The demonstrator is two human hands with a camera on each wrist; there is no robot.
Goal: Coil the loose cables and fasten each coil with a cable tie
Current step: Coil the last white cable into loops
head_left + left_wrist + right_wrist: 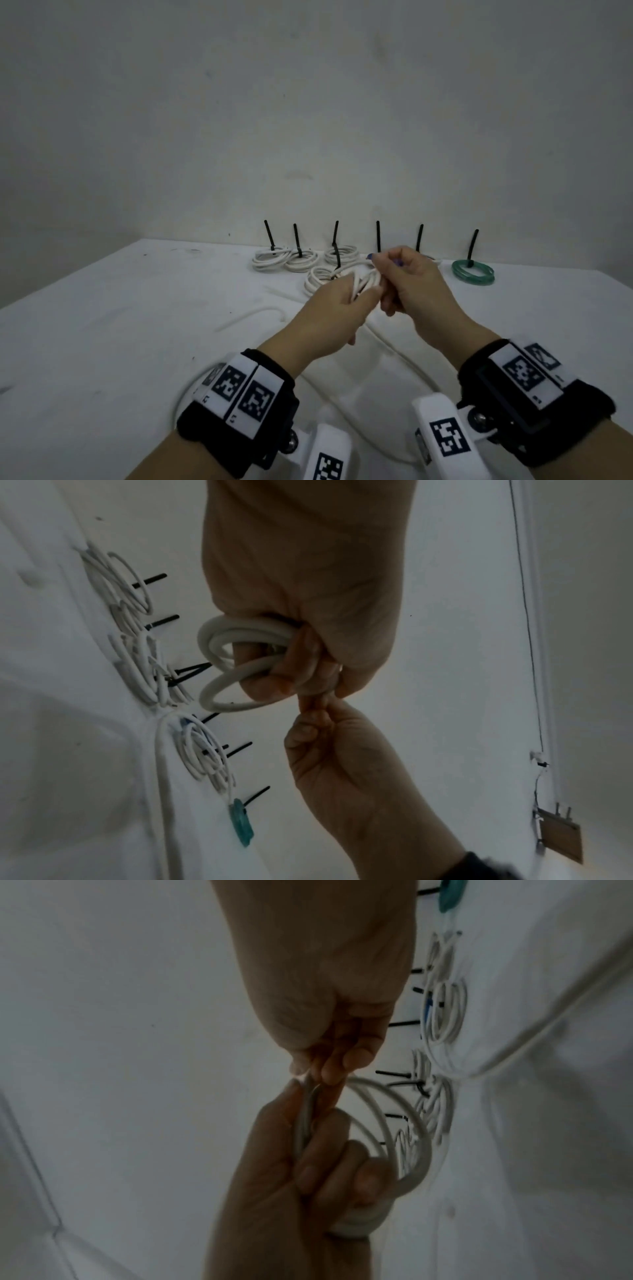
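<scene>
My left hand (346, 301) grips a small coil of white cable (364, 282) above the middle of the table. In the left wrist view the fingers of that hand (294, 669) curl round the coil's loops (236, 653). Meeting it from the right, my right hand (394, 274) pinches the cable between thumb and fingers. The right wrist view shows this pinch (322, 1072) just above the left hand (308, 1164) and the coil (407, 1131). The loose rest of the cable (394, 346) trails down over the table towards me. I see no cable tie in either hand.
Along the table's back edge lie several tied white coils (301, 263) and one green coil (473, 273), each with a black tie tail (377, 236) standing up. Another loose white cable (253, 314) lies on the left. The white table (102, 342) meets a plain wall behind.
</scene>
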